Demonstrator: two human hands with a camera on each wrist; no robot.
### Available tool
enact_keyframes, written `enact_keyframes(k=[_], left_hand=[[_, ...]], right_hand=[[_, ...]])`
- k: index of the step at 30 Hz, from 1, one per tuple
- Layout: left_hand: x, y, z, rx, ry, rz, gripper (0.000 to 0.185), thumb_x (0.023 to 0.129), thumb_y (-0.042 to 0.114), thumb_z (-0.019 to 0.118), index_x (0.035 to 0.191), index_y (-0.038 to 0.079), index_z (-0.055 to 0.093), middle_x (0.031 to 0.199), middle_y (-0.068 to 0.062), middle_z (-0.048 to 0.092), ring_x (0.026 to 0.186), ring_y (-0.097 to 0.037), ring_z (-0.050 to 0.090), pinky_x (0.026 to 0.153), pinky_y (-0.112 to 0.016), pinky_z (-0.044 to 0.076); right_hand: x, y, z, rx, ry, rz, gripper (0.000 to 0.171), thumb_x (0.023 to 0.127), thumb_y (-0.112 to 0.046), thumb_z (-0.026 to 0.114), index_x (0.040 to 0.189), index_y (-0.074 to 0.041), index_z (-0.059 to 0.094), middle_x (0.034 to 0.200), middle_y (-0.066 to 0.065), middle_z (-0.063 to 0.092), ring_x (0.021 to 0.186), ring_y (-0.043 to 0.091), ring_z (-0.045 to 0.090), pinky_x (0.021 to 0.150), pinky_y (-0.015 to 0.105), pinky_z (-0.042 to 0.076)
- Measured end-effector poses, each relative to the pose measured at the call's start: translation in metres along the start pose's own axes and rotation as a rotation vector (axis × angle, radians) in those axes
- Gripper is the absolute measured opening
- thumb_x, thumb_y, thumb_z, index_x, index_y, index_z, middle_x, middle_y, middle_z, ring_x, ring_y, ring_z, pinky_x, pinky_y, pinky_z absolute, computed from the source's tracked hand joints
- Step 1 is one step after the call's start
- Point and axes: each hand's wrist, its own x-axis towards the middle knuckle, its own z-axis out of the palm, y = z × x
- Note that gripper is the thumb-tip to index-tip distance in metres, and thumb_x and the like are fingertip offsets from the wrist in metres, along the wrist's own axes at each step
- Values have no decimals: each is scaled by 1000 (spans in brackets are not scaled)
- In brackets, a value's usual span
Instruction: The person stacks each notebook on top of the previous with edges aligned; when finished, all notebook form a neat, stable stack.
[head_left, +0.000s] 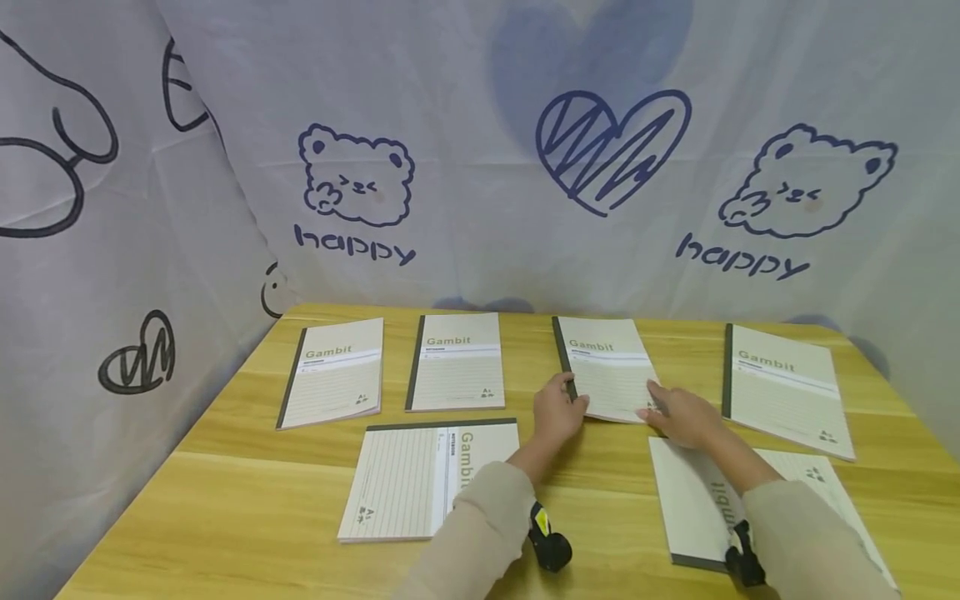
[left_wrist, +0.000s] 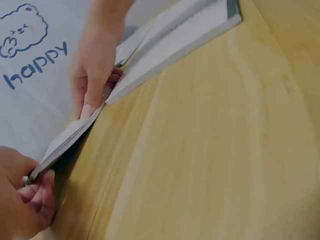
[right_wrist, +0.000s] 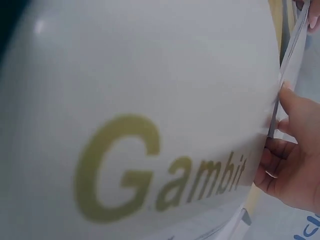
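White notebook [head_left: 606, 367] between left grip [head_left: 557, 415] and right grip [head_left: 684, 416] at near corners.

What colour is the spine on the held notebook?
The spine is dark grey, nearly black; the head view shows it best.

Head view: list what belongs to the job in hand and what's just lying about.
Likely in the job: held notebook.
Apparently just lying about: back-left notebook, its right-hand neighbour, back-right notebook, front-left sideways notebook, front-right sideways notebook.
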Motion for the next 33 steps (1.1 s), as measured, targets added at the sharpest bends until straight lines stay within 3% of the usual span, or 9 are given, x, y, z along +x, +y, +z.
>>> enact_keyframes(k=[2,5,8,11,17,22,28,30,33], left_hand=[[2,0,-2,-134,-44,-40,40,85,2,61,123,-4,54,50,3,38,40,-4,39,39,-13,32],[4,1,-6,-287,-72,-108,41,85,0,62,125,-2,53,54,6,39,43,-5,49,46,-15,46],[7,3,-10,-391,-78,-160,41,85,2,63,125,1,54,58,4,46,47,-6,53,57,-23,55],[8,6,-12,-467,-86,-178,40,86,3,62,125,1,54,62,3,50,49,-5,53,64,-28,57],[8,9,-19,-527,-94,-180,39,87,4,62,125,1,54,64,3,52,50,-6,54,67,-30,57],[8,5,-25,-552,-131,-169,43,86,1,62,128,1,53,65,4,51,52,-6,55,69,-29,57],[6,0,-37,-558,-201,-141,47,87,0,60,132,-1,48,65,3,49,52,-5,56,72,-31,56],[6,-1,-41,-548,-222,-138,48,87,1,60,133,0,47,63,3,48,53,-6,57,74,-32,56],[6,-3,-47,-526,-250,-126,48,87,2,61,133,1,47,62,4,48,55,-8,60,74,-33,56]], right_hand=[[-1,0,1,27,14,1,61,94,-32,52,133,14,38,120,34,54,107,47,54,85,54,46],[-4,0,2,63,49,-4,60,95,-33,51,132,13,40,120,33,55,103,44,58,82,51,48],[-7,0,4,139,90,10,57,96,-32,49,132,12,41,87,26,63,69,28,58,62,37,47],[-9,0,4,242,119,35,56,96,-32,47,133,10,41,64,10,50,56,13,36,52,26,31],[-12,-2,2,504,113,139,60,97,-32,47,140,6,32,102,22,58,80,17,50,61,26,43],[-13,-3,2,741,122,202,55,95,-20,51,140,5,32,92,9,52,75,9,53,62,21,50],[-15,-7,-2,964,113,208,58,94,-16,52,142,5,28,95,1,42,78,3,56,71,19,53],[-16,-9,-3,1010,114,201,59,94,-16,53,142,5,27,101,5,41,80,1,55,73,19,52],[-18,-12,-5,1049,113,184,61,93,-17,54,142,5,26,125,19,39,82,-2,54,73,18,51]])
